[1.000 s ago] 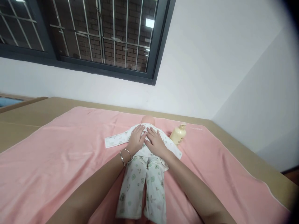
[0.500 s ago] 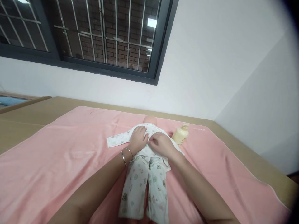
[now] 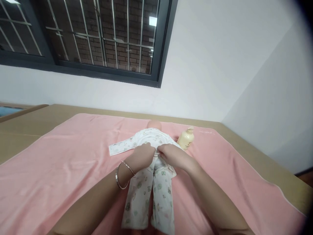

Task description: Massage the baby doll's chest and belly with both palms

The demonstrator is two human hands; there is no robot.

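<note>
A baby doll (image 3: 154, 124) lies on its back with its head away from me. It wears a white printed shirt (image 3: 153, 135) and matching printed trousers (image 3: 162, 192). My left hand (image 3: 144, 156) is closed at the lower front of the shirt, knuckles up, a bangle on the wrist. Opposite it, very near, my right hand (image 3: 172, 156) is also closed, thumb and fingers pinched on the shirt cloth. A small stretch of pale cloth shows between the two hands. The fingertips are mostly hidden. One shirt sleeve stretches out to the left.
A pale yellow pump bottle (image 3: 186, 138) stands beside the doll on the right. Under everything lies a pink blanket (image 3: 80, 156) on a wooden surface (image 3: 31, 132). Behind are a white wall (image 3: 195, 81) and a barred window (image 3: 102, 39).
Both hands have come down from the doll's chest toward its waist. My left hand, spread flat on the shirt before, has closed. My right hand stays pinched. The view has shifted slightly.
</note>
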